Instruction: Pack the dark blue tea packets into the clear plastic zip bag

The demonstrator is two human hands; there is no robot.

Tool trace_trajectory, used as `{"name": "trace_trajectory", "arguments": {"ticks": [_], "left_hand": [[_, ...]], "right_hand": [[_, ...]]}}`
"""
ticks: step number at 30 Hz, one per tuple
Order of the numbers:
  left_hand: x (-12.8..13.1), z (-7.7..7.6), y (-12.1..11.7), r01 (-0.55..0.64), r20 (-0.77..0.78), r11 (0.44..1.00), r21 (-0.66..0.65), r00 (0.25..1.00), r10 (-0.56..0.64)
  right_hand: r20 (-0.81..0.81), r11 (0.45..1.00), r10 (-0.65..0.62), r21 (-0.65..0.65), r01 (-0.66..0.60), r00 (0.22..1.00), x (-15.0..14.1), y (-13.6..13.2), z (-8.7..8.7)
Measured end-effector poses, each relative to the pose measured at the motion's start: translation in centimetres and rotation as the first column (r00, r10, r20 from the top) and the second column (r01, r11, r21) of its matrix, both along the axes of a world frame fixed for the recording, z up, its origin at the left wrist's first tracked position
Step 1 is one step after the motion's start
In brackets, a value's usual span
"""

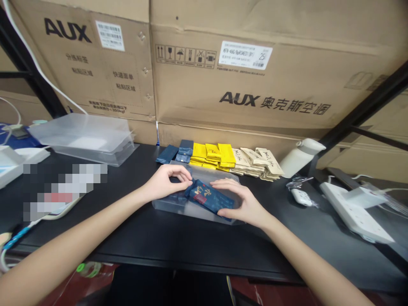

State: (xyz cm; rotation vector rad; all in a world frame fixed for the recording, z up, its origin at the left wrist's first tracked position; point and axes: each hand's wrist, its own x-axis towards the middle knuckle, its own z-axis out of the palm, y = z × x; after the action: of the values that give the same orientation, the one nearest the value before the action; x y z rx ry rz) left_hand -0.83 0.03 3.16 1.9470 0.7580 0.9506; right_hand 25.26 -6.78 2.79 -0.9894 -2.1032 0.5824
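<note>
A small clear plastic box (165,206) sits on the black table (178,242) in front of me. A dark blue packet (208,196) with gold lettering lies tilted over the box. My left hand (165,182) pinches the packet's left end with thumb and fingertips. My right hand (240,199) curls round its right end, thumb below and fingers on top. Behind the box lie rows of packets: dark blue ones (178,153), yellow ones (212,156) and cream ones (256,163).
Large AUX cardboard boxes (242,68) wall off the back. A clear plastic tray with lid (86,136) stands at back left. A white bottle (298,156) lies at the right, beside a white power strip (353,210) and a small white device (301,196).
</note>
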Motion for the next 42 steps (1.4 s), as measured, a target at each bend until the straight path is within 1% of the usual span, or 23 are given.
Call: {"name": "trace_trajectory", "arguments": {"ticks": [2, 5, 10, 12, 15, 17, 19, 21, 23, 25, 27, 28, 29, 30, 31, 34, 36, 38, 39, 42], "left_hand": [[0.0, 0.0, -0.1, 0.0, -0.013, 1.0, -0.001, 1.0, 0.0], [0.0, 0.1, -0.2, 0.0, -0.031, 1.0, 0.013, 1.0, 0.0], [0.0, 0.2, -0.4, 0.022, -0.048, 0.998, 0.067, 0.999, -0.019], [0.0, 0.2, -0.5, 0.026, -0.071, 0.995, 0.096, 0.997, -0.019], [0.0, 0.2, -0.7, 0.022, -0.11, 0.991, 0.131, 0.994, -0.008], [0.1, 0.2, -0.8, 0.03, -0.129, 0.99, 0.141, 0.992, -0.012], [0.0, 0.2, -0.8, 0.046, -0.135, 0.988, 0.145, 0.99, -0.026], [-0.1, 0.2, -0.8, 0.051, -0.113, 0.988, 0.148, 0.993, -0.035], [-0.3, 0.1, -0.5, 0.029, -0.076, 0.988, 0.151, 0.997, -0.017], [-0.7, -0.1, 0.1, -0.025, -0.066, 0.984, 0.177, 0.997, 0.037], [-1.2, -0.4, 0.9, -0.085, -0.109, 0.967, 0.24, 0.988, 0.114], [-1.4, -0.6, 1.3, -0.106, -0.142, 0.956, 0.272, 0.979, 0.148], [-1.7, -0.8, 1.8, -0.117, -0.176, 0.949, 0.294, 0.969, 0.174], [-1.9, -0.9, 2.1, -0.123, -0.207, 0.945, 0.302, 0.96, 0.191], [-2.1, -1.1, 2.5, -0.123, -0.23, 0.946, 0.301, 0.953, 0.197], [-2.7, -1.2, 3.2, -0.111, -0.279, 0.955, 0.276, 0.941, 0.19], [-3.0, -1.1, 3.5, -0.105, -0.305, 0.958, 0.266, 0.934, 0.187], [-3.3, -0.9, 3.6, -0.106, -0.325, 0.96, 0.259, 0.926, 0.19], [-3.4, -0.8, 3.7, -0.109, -0.332, 0.96, 0.257, 0.923, 0.193], [-3.6, -0.5, 3.8, -0.106, -0.364, 0.959, 0.263, 0.91, 0.2]], "right_hand": [[0.004, 1.0, 0.009, 0.008, -0.01, 1.0, 0.0, 0.0, 0.0], [-0.001, 1.0, -0.02, -0.002, 0.02, 1.0, -0.1, 0.0, -0.3], [-0.106, 0.985, -0.172, -0.016, 0.171, 0.979, 0.1, 0.1, -1.0], [-0.092, 0.987, -0.159, -0.031, 0.157, 0.983, 0.2, 0.1, -1.0], [-0.011, 0.995, -0.098, -0.028, 0.097, 0.995, 0.3, 0.1, -0.6], [0.005, 0.996, -0.086, -0.024, 0.086, 0.996, 0.3, 0.0, -0.4], [-0.027, 0.996, -0.074, -0.05, 0.073, 0.997, 0.3, 0.0, -0.4], [-0.095, 0.993, -0.078, -0.093, 0.069, 0.992, 0.2, 0.0, -0.7], [-0.202, 0.986, -0.138, -0.118, 0.116, 0.97, 0.3, 0.3, -1.1], [-0.333, 0.965, -0.26, -0.127, 0.23, 0.906, 0.6, 0.8, -1.4], [-0.441, 0.924, -0.381, -0.163, 0.345, 0.812, 1.3, 1.4, -1.5], [-0.473, 0.906, -0.422, -0.199, 0.373, 0.774, 1.9, 1.7, -1.4], [-0.489, 0.896, -0.444, -0.239, 0.375, 0.751, 2.6, 2.0, -1.2], [-0.482, 0.886, -0.463, -0.282, 0.369, 0.743, 3.4, 2.3, -0.9], [-0.464, 0.874, -0.482, -0.314, 0.371, 0.743, 4.4, 2.6, -0.5], [-0.403, 0.858, -0.499, -0.355, 0.372, 0.767, 7.5, 3.0, 0.7], [-0.316, 0.828, -0.496, -0.451, 0.332, 0.809, 9.3, 3.0, 1.4], [-0.178, 0.768, -0.454, -0.575, 0.283, 0.873, 10.7, 2.7, 2.0], [-0.128, 0.738, -0.434, -0.619, 0.27, 0.892, 11.2, 2.5, 2.2], [-0.01, 0.67, -0.341, -0.704, 0.236, 0.94, 12.5, 2.0, 2.6]]}}
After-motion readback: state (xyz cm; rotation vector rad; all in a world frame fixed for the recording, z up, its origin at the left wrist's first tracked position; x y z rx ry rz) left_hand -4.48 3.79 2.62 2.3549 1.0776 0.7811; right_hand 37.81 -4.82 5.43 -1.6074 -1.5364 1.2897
